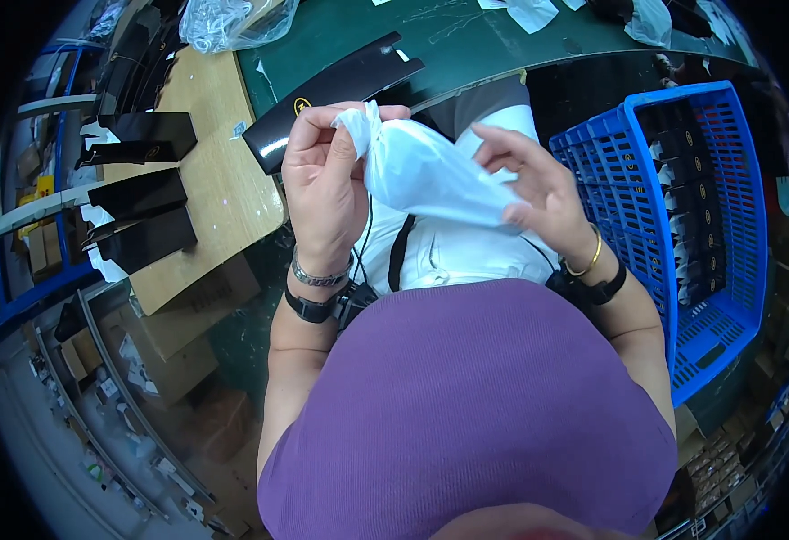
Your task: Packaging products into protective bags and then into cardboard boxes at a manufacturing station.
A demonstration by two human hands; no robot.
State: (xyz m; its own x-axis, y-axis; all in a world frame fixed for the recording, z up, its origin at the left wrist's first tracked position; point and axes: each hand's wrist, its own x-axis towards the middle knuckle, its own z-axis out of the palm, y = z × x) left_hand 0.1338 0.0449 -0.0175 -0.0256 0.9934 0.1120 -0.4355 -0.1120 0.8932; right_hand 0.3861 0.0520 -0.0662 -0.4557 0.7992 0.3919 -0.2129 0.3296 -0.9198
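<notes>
At my end, the left hand [325, 184] sits at 11 o'clock, thumb and fingers pinching the bunched end of a white wrap [430, 175], probably so the gather stays tight. The wrap is at 12 o'clock, held above the lap [475, 256]. I read the right hand [545, 184], at 2 o'clock, as loosely spread; blur hides whether its thumb touches the wrap. Both wrists angle inward, forearms [295, 364] bent up from 6 o'clock. Just beyond the left hand, a black carton [336, 83] lies toward 11 o'clock. At 10 is a wooden board [219, 193] bearing black boxes [156, 238]; at 3, a blue crate [651, 180] holds black packs [700, 211], likely placed for easy right-side reach
</notes>
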